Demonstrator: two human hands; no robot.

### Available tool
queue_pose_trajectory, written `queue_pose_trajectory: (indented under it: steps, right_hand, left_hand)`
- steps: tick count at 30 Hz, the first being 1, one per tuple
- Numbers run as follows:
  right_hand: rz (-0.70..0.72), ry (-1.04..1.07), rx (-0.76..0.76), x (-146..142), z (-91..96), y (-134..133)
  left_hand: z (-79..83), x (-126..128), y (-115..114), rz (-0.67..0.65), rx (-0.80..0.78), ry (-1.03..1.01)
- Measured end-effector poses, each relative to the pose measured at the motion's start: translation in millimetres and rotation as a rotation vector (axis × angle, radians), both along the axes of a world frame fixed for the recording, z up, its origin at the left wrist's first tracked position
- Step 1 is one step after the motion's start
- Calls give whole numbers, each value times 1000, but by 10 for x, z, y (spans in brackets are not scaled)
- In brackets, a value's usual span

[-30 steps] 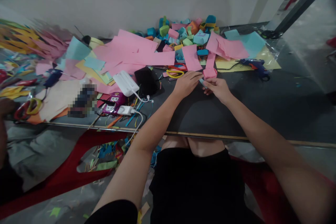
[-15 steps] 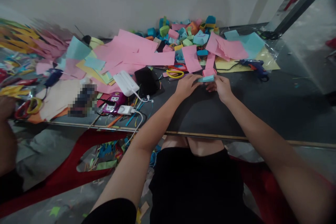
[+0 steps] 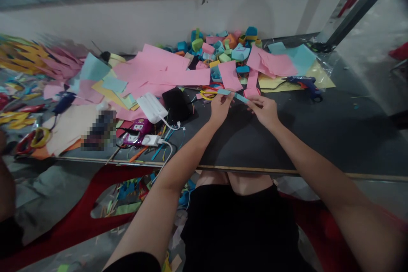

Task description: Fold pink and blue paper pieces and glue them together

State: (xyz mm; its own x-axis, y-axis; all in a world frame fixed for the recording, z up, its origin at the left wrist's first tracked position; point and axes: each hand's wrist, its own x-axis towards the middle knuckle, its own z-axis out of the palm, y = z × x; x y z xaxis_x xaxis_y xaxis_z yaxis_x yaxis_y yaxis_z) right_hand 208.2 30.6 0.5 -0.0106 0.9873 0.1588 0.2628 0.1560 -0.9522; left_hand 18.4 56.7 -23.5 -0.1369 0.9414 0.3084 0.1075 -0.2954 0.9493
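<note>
You have the blue paper strip (image 3: 241, 98) stretched between your hands, above the near side of the small pink paper piece (image 3: 252, 92). Your left hand (image 3: 219, 109) pinches its left end, fingers close together; your right hand (image 3: 266, 111) pinches the other end just as narrowly. Taking the strip as the clock's centre and the wall as twelve, the pink piece sits near two, the glue gun (image 3: 306, 83) lies between two and three, well apart, and the yellow-handled scissors (image 3: 206, 95) lie at nine, near your left fingers. The pile of paper boxes (image 3: 225, 51) is between eleven and twelve.

The step looks like handling or shaping this strip; the next move seems to call for a light, even grip at both ends so the paper doesn't crease.

Your fingers cover the strip's ends, so folds or glue there can't be made out. The scissors' blades are hard to see, pixels mask an object (image 3: 99, 131) around eight, and the co-worker's arm (image 3: 6, 189) is cut off at the left edge.
</note>
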Motion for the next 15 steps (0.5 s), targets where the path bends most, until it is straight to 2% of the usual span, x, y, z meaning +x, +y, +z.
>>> queue_pose_trajectory:
  steps: [3,8,15]
  right_hand:
    - [9,-52,94,-20,-11,-17]
    - [82,-50,84,-50,-14,-24]
    - [36,-139,174,-48,32,-72]
  left_hand:
    - [-5,30,10,-60,0,-34]
    - [-11,80,-46,-137,106,-5]
    - [19,80,-125,-191,281,128]
